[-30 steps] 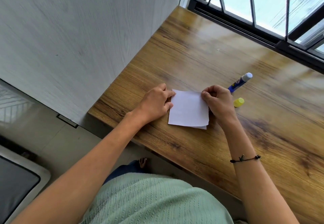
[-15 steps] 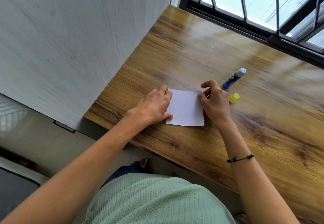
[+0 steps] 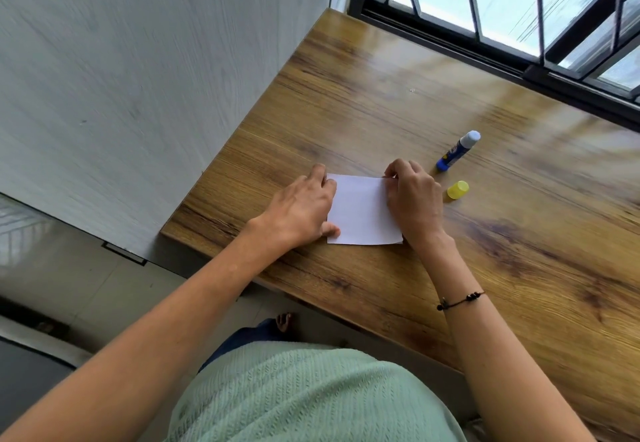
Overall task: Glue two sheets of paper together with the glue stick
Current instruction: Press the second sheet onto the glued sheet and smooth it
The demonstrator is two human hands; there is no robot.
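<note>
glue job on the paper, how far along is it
Done, apparently: the glue stick lies uncapped on the table, its yellow cap beside it. In hand: the left hand and right hand press the white paper flat by its side edges. Left: finish pressing, recap.

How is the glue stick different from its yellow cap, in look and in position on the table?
The glue stick is long, blue with a white tip, and lies on its side; the yellow cap is short, plain, and off the stick. The glue stick lies farther from the person, the cap nearer. Both rest untouched on the table, right of the right hand.
</note>
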